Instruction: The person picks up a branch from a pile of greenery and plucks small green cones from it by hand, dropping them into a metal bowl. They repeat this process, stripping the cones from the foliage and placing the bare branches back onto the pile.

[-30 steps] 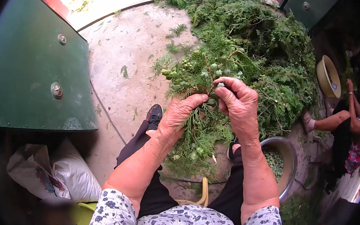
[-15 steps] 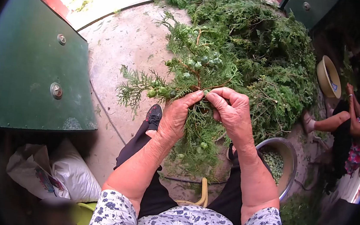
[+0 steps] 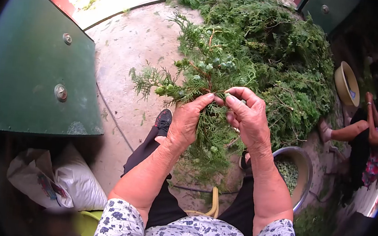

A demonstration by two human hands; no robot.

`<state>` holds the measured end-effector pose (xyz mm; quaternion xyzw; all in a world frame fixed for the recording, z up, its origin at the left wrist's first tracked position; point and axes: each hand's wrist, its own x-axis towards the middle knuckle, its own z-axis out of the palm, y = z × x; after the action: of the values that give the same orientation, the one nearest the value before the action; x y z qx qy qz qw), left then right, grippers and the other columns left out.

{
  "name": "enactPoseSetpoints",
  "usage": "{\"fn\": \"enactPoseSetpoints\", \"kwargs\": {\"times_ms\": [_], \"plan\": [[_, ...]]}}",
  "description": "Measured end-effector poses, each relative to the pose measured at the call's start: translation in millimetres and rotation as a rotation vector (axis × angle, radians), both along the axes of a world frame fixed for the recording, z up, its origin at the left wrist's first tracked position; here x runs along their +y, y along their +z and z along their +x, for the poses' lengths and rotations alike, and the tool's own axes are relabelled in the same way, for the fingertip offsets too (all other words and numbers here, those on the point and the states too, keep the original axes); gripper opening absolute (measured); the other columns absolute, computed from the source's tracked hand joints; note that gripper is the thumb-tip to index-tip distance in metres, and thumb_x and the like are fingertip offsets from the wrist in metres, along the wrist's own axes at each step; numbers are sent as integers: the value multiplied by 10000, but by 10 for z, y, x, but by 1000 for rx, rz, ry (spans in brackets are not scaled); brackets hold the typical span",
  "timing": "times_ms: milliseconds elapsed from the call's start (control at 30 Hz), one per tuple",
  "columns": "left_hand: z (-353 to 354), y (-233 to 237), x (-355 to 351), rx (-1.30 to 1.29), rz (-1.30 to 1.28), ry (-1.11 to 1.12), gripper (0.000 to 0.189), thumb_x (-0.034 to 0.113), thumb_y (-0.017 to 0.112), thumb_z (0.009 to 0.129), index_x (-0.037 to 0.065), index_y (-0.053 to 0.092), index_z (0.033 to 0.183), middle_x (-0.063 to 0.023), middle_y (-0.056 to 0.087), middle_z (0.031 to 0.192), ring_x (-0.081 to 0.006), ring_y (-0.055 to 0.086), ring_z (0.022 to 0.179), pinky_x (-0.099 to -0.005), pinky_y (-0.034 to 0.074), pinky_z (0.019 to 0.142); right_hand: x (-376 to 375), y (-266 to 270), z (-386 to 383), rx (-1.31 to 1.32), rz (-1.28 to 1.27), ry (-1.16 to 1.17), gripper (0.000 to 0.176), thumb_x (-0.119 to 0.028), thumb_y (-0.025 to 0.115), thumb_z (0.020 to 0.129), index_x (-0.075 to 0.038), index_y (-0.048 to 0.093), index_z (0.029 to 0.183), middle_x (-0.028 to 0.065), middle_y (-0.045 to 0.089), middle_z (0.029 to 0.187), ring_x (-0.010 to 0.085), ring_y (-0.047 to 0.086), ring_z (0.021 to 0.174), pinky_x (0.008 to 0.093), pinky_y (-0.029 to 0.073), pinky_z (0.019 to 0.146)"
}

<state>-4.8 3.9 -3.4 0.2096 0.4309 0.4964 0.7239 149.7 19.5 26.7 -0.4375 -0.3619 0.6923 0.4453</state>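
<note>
My left hand (image 3: 186,120) is closed in a pinch on the stem of a leafy cypress branch (image 3: 209,76). The branch has flat green sprays and carries clusters of round, pale green cones (image 3: 209,67). Just right of the stem, my right hand (image 3: 252,119) has thumb and forefinger pinched together on a small green cone, mostly hidden by the fingertips. Beside my right forearm stands a metal basin (image 3: 306,168), partly covered by the arm, with many loose green cones (image 3: 287,174) inside.
A big heap of cut cypress branches (image 3: 289,68) lies ahead and to the right. At left are a green metal door (image 3: 25,66) and white sacks (image 3: 76,182). Another person's leg (image 3: 347,132) and a beige basin (image 3: 340,82) are at far right. A cable (image 3: 115,119) crosses the floor.
My right hand has shifted slightly right, its fingertips drawing away from my left fingertips. My left hand still grips the branch, whose left spray has moved a little.
</note>
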Motion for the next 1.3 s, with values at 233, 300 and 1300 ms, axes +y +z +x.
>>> {"fn": "enactPoseSetpoints", "kwargs": {"times_ms": [233, 300, 1300], "plan": [[129, 117, -5, 233, 79, 94, 283, 283, 627, 838, 49, 590, 992, -18, 597, 815, -100, 578, 705, -233, 494, 561, 31, -60, 48, 163, 80, -99, 145, -62, 619, 815, -4, 583, 943, 26, 570, 735, 107, 549, 677, 229, 448, 543], [109, 46, -26, 361, 175, 23, 291, 294, 622, 842, 48, 572, 989, -35, 591, 822, -102, 576, 700, -253, 481, 572, 21, -34, -31, -141, 425, -133, 137, -36, 615, 806, -10, 609, 940, 28, 570, 725, 118, 548, 681, 241, 449, 566], [112, -183, -1, 1359, 870, -104, 176, 174, 611, 832, 37, 623, 942, -97, 635, 787, -234, 598, 674, -333, 453, 599, 19, 102, 119, -307, 264, 64, 73, -79, 614, 803, -20, 582, 832, 10, 563, 687, 66, 499, 548, 196, 393, 480]]}}
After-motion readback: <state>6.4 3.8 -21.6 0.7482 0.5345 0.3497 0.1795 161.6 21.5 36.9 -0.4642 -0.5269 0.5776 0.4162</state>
